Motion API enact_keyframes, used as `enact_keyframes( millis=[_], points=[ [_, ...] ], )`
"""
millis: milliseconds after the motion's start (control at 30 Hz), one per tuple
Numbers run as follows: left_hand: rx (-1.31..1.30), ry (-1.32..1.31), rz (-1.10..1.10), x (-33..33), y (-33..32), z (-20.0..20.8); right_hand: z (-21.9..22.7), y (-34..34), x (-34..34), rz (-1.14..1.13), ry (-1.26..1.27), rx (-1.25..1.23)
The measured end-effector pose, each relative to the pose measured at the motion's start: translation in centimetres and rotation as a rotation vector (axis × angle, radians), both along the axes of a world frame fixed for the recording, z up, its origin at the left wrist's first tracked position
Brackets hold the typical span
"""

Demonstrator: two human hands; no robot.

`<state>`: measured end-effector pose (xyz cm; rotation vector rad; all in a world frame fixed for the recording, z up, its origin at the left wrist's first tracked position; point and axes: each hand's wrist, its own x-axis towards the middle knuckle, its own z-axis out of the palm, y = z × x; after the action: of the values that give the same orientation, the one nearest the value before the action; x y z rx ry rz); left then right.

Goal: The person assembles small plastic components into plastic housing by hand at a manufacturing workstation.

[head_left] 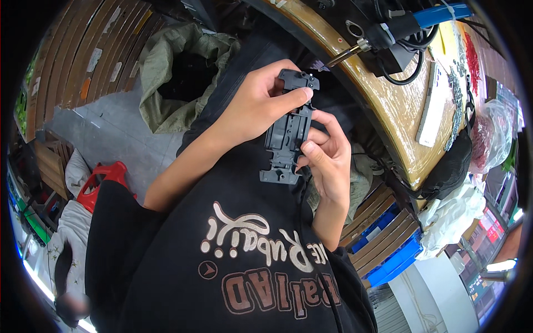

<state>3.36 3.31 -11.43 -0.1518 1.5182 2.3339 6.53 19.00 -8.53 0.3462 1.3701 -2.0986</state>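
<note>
A long black moulded plastic part (288, 133), shaped like a toy car chassis, is held tilted in front of my chest. My left hand (264, 102) grips its upper end, with the thumb pressed on the top face and the other fingers behind. At the part's right side, my right hand (330, 158) has its fingers curled, the thumb and fingertips against the edge; whether they pinch something small is hidden. Just beyond the upper end, a tool with a metal shaft (347, 54) and a blue and black body juts over the table edge, apart from my hands.
A film-wrapped wooden table (400, 122) curves along the right, bearing a white strip (432, 105), cables and a black pouch (451, 164). An open woven sack (152, 105) with dark contents stands at the upper left. A red plastic stool (105, 180) and stacked brown boards (83, 61) are at left.
</note>
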Motion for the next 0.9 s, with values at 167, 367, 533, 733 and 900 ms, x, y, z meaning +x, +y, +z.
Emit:
enact_keyframes(
  millis=[167, 367, 533, 733, 900],
  points=[
    [-0.075, 0.018, 0.021, -0.3, 0.1, 0.0, 0.3, -0.4, -0.2, 0.048, 0.030, 0.031],
    [-0.083, 0.062, -0.008, -0.7, 0.2, -0.1, 0.3, -0.5, -0.3, 0.027, 0.052, 0.057],
    [-0.076, 0.060, -0.047, -0.9, 0.0, 0.0, -0.1, -0.5, -0.1, -0.032, 0.038, -0.049],
    [-0.061, 0.033, -0.036, -1.1, 0.0, 0.1, -0.1, -0.8, -0.2, -0.055, 0.033, -0.094],
    [-0.058, 0.033, -0.032, -1.1, -0.1, 0.4, -0.1, -0.8, -0.3, -0.055, 0.036, -0.095]
  ],
)
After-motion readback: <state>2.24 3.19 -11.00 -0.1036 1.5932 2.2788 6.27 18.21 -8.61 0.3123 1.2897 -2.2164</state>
